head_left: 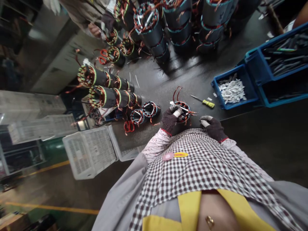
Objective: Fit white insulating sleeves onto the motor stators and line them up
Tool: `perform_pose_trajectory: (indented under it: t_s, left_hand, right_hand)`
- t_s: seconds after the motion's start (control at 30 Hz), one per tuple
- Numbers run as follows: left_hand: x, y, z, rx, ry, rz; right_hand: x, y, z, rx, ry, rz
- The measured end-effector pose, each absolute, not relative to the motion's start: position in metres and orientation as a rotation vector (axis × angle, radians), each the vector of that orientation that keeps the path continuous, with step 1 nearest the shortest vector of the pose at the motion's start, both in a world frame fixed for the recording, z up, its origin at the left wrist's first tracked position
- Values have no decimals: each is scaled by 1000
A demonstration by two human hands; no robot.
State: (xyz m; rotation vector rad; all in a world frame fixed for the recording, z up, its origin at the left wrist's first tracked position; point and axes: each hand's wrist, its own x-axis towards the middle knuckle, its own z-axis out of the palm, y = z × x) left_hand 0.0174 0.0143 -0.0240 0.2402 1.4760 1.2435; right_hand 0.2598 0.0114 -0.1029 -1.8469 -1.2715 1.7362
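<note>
Left hand: dark knitted glove with white-wrapped fingertips [169,120], at the left rim of the work core and bent over its opening, apparently to steady it; grip on core or strip cannot be confirmed.
Right hand: similar dark glove with pale fingertips [213,126], apart from the core, to its near right; fingers bent and close together, contents, if any, cannot be told.
Work core: short black cylinder wound with copper wire [185,118], on the dark, smooth bench [199,73], directly before the apron; open end up, presumably for access to the windings. Wire leads project far and right, seemingly kept out of the opening.
Screwdriver: yellow-handled, thin metal shaft [204,101], right of the core, handle toward the right, which would suit a right-hand pick-up.
Blue plastic bin: open, rectangular [240,103], farther right, holding small white pieces [232,90]; likely sited for reach.
Blue-rimmed cores: two short wound cylinders [137,116], left of the left hand, openings up.
Scissors: red-handled [129,126], just near-left of those cores.
</note>
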Motion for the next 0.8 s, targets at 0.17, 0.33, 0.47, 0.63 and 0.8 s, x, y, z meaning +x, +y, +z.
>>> perform_pose_trajectory:
  t_s: [0.17, 0.33, 0.47, 0.63, 0.8]
  left_hand:
    - [18, 17, -22, 178, 1539, 1228]
    - [19, 17, -22, 163, 1531, 1239]
    - [17, 15, -23, 180, 1520, 1247]
    - [17, 16, -21, 178, 1534, 1241]
    - [19, 17, -19, 142, 1533, 1252]
  right_hand:
    - [245, 23, -101, -1767, -1249, 1679]
    - [232, 26, -104, -1764, -1157, 1664]
    - [227, 28, -100, -1707, -760, 1906]
    - [228, 29, -97, -1657, -612, 1988]
    - [231, 30, -99, -1688, -940, 1888]
